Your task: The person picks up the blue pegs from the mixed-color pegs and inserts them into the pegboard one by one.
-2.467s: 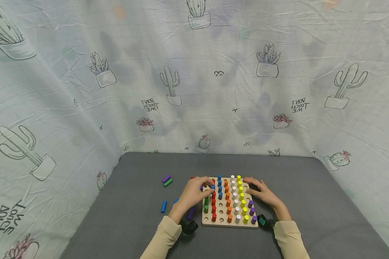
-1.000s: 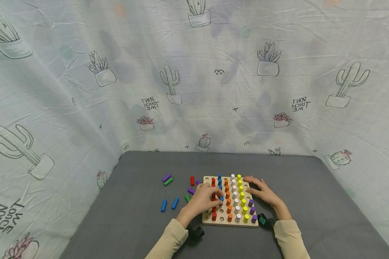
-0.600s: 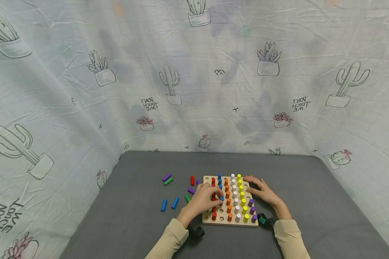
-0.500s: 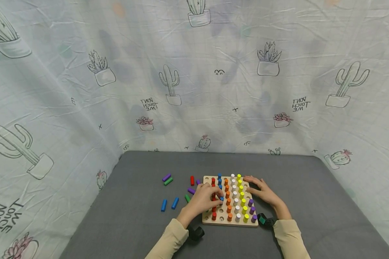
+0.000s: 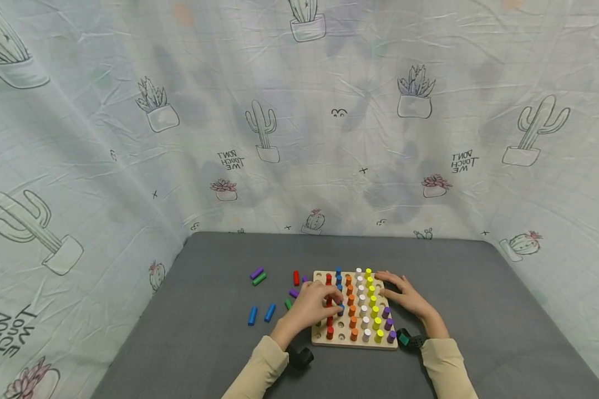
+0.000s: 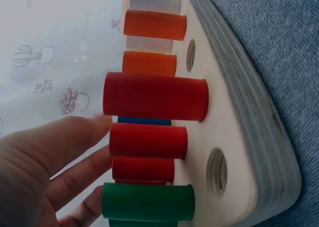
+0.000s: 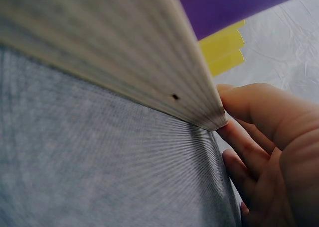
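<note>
On the wooden pegboard [image 5: 324, 342], rows of colored pegs stand upright in holes. My left hand [image 5: 311, 305] reaches over its left side, thumb and fingers curled at the top of a blue peg [image 5: 341, 311] that stands in the blue row. In the left wrist view this blue peg [image 6: 144, 121] is mostly hidden behind a red peg [image 6: 155, 96], and my left thumb is right at its top. My right hand [image 5: 406, 296] rests at the board's right edge with fingers extended; in the right wrist view its fingertips [image 7: 225, 90] touch the board's corner.
Left of the board lie loose pegs: two blue pegs [image 5: 252, 316], a purple peg [image 5: 257, 273] beside a green peg [image 5: 259, 279], a red peg [image 5: 296, 278] and several others near my left hand. A patterned cloth [image 5: 299, 138] hangs behind the grey table [image 5: 214, 255].
My left hand moved right and nearer with the blue peg, to the hole in the blue row. Since half a second ago the hand has shifted only slightly. The right hand stays put.
</note>
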The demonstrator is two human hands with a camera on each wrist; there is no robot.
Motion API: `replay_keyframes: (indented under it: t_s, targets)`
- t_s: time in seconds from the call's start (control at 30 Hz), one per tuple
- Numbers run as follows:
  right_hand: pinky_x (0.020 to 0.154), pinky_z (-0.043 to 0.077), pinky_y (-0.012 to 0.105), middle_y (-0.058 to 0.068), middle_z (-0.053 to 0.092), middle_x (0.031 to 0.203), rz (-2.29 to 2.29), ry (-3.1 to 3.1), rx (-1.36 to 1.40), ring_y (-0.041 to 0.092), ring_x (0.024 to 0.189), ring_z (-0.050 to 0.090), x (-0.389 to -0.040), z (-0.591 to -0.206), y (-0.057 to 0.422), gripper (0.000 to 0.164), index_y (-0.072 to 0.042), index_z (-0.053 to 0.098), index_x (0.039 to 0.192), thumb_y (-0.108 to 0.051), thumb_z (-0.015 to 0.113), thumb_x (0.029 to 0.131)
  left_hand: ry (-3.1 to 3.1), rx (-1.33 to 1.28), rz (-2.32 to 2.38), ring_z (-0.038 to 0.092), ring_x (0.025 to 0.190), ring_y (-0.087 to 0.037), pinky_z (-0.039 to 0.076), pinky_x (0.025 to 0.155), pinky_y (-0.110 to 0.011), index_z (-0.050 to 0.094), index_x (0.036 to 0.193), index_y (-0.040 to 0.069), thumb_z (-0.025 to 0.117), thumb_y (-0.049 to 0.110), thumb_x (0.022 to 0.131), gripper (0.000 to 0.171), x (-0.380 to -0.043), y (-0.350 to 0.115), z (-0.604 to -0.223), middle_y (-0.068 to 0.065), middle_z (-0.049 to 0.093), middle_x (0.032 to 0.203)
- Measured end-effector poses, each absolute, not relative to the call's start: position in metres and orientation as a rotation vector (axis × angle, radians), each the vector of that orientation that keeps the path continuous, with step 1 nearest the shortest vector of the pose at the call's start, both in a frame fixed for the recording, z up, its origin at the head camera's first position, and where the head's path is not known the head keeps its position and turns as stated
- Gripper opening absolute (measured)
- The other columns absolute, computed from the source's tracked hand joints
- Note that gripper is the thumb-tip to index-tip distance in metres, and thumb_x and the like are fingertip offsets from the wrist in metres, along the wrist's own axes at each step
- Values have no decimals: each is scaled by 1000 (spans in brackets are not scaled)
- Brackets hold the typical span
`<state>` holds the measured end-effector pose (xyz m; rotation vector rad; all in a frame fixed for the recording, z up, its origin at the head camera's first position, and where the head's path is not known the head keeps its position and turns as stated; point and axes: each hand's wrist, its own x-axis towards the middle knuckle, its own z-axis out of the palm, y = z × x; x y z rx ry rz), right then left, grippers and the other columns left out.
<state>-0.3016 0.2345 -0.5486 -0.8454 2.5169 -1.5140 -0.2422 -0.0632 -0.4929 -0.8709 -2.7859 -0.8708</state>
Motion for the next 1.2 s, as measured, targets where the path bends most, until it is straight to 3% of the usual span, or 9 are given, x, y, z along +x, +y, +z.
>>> replay_keyframes:
  t_s: [0.33,1.2]
  targets:
    - [100,-13,66,26,37,140,-1509,2522,-824,51,134,14,-302,-550,234,45,-2,46,134,-15,56,92,-2671,-863,-880,53,82,-14,34,86,-45,68,97,19,70,26,83,16,-244,-72,-493,12,63,80]
    - [100,-13,66,26,37,141,-1512,2525,-831,51,134,13,-303,-552,235,44,-4,47,134,-14,57,92,-2717,-690,-885,54,79,-16,32,94,-49,67,99,22,68,28,85,15,-241,-114,-496,12,65,86]
